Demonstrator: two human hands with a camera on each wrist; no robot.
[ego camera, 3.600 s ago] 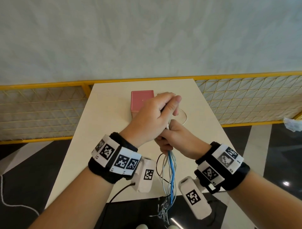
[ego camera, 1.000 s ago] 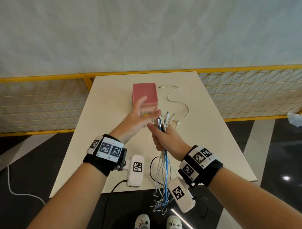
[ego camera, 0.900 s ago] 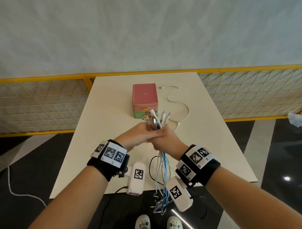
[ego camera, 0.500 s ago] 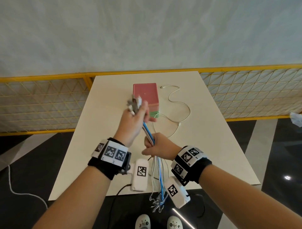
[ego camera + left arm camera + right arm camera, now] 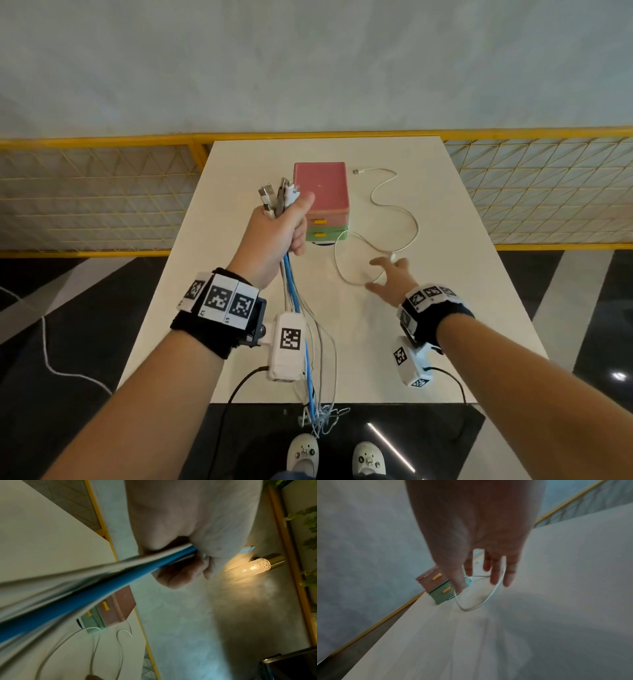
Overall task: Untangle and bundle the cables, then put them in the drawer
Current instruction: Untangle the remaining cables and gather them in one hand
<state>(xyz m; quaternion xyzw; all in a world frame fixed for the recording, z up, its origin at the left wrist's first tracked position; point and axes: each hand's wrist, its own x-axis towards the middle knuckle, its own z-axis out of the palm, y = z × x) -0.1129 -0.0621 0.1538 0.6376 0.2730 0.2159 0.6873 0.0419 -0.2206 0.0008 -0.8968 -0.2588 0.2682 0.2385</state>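
The left hand (image 5: 274,236) is raised above the table (image 5: 239,171) with its fingers wrapped tight round a bundle of cables (image 5: 291,284) — white and grey leads and one bright blue one. Their plugs stick up out of the top of the fist, and the long tails hang down past the wrist and over the near table edge towards the floor. In the left wrist view the blue lead and the pale ones run straight into the closed palm.

The right hand (image 5: 390,277) reaches out low over the table with fingers spread and loose, holding nothing; its fingertips (image 5: 494,580) are over a loop of the loose white cable (image 5: 394,205). Whether they touch it, I cannot tell. That cable lies in curves on the table, one plug end near the far side, to the right of the drawer box.

The small drawer box (image 5: 322,192) stands in the middle of the table — pink top, pink drawer, green drawer below, each with a yellow handle, both shut.

No readable writing shows; the wristbands (image 5: 219,301) carry only black-and-white square code markers.
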